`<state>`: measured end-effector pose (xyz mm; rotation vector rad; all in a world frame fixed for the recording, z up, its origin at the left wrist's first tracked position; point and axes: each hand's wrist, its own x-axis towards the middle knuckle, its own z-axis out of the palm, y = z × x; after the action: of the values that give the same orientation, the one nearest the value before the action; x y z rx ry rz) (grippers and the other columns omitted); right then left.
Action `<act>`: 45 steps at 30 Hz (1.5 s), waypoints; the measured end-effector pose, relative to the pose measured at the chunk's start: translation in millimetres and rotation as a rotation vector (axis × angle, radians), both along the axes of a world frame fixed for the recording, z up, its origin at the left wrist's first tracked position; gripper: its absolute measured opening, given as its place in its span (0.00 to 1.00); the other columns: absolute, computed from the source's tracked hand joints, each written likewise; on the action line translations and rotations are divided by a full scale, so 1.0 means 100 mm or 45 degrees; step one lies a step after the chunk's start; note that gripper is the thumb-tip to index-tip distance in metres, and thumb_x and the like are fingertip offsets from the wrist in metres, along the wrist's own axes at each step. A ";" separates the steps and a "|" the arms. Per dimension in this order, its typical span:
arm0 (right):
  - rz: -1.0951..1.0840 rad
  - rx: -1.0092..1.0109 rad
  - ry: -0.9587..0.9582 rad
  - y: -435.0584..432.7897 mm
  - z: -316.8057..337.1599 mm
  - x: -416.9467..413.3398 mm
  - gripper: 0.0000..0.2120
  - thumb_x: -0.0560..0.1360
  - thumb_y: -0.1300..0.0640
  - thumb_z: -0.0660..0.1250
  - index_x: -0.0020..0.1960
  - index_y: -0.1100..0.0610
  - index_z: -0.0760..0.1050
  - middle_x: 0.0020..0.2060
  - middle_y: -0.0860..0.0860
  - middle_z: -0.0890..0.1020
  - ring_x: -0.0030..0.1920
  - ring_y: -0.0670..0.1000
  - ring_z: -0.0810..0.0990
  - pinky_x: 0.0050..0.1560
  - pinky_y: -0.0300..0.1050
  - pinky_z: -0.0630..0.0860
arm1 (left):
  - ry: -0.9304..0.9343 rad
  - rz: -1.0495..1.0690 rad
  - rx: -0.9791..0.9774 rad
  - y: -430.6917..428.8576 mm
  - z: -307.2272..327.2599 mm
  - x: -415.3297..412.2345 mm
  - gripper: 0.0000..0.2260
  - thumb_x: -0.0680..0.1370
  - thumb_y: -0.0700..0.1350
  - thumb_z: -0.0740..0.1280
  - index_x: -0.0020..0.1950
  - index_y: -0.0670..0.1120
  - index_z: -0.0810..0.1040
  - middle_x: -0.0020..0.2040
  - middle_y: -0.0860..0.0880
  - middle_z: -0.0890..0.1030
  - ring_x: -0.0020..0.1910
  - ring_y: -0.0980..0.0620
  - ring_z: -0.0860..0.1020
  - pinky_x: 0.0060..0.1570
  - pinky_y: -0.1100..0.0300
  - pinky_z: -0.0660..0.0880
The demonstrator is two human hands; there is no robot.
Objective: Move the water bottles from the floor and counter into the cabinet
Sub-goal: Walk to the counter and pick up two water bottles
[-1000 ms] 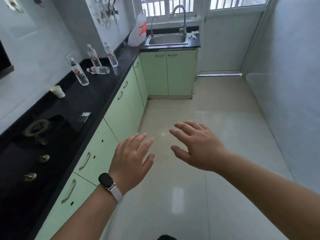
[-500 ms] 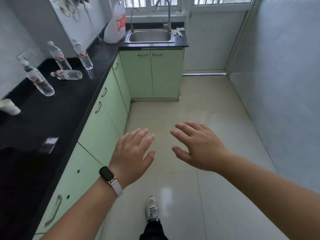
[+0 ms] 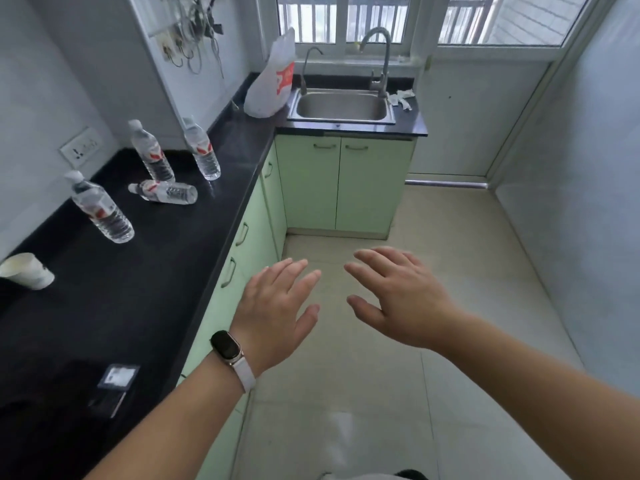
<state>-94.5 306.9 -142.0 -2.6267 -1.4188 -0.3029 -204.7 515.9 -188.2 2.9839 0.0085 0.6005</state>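
Note:
Several clear water bottles with red-and-white labels are on the black counter [image 3: 145, 271] at the left. The nearest bottle [image 3: 102, 209] stands upright, another bottle [image 3: 162, 192] lies on its side, and two more bottles [image 3: 151, 152] [image 3: 202, 148] stand behind it. Pale green cabinets [image 3: 341, 183] run under the counter, doors closed. My left hand [image 3: 277, 311], a watch on its wrist, and my right hand [image 3: 398, 299] hover over the floor with fingers spread, holding nothing. No bottle shows on the floor.
A steel sink [image 3: 343, 105] with a tall tap sits at the far end, a white plastic bag [image 3: 273, 81] beside it. A paper cup [image 3: 27, 271] lies on the counter at left, and a small dark card [image 3: 117, 377] lies nearer me. The tiled floor [image 3: 433, 271] stretches ahead.
I have walked forward along the counter, so the bottles, sink and cabinets are closer and larger. Both hands stay spread in front of me, holding nothing.

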 end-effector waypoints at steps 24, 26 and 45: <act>0.763 0.085 0.097 2.68 0.10 3.02 0.25 0.77 0.40 0.56 0.68 0.52 0.75 0.64 0.51 0.78 0.65 0.57 0.75 0.64 0.54 0.71 | 0.036 0.854 0.128 1.73 0.42 1.91 0.22 0.78 0.54 0.61 0.66 0.45 0.80 0.65 0.43 0.80 0.65 0.40 0.77 0.61 0.43 0.75; 0.830 0.086 0.108 2.89 0.05 3.17 0.25 0.77 0.40 0.56 0.67 0.52 0.75 0.63 0.51 0.79 0.64 0.57 0.76 0.63 0.54 0.72 | 0.049 0.936 0.099 1.79 0.42 1.99 0.22 0.77 0.54 0.61 0.66 0.45 0.80 0.65 0.43 0.79 0.66 0.40 0.76 0.60 0.42 0.75; 1.056 -0.083 0.102 5.01 -0.21 3.13 0.25 0.76 0.38 0.57 0.66 0.50 0.75 0.62 0.48 0.79 0.64 0.55 0.76 0.61 0.52 0.73 | 0.148 1.205 -0.007 3.49 -0.11 1.69 0.23 0.78 0.56 0.59 0.67 0.46 0.79 0.65 0.44 0.79 0.65 0.42 0.77 0.61 0.44 0.75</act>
<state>218.9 807.7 -162.6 -1.8205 -2.3212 -0.0435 -36.2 864.5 -199.3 2.8431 1.4605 0.4614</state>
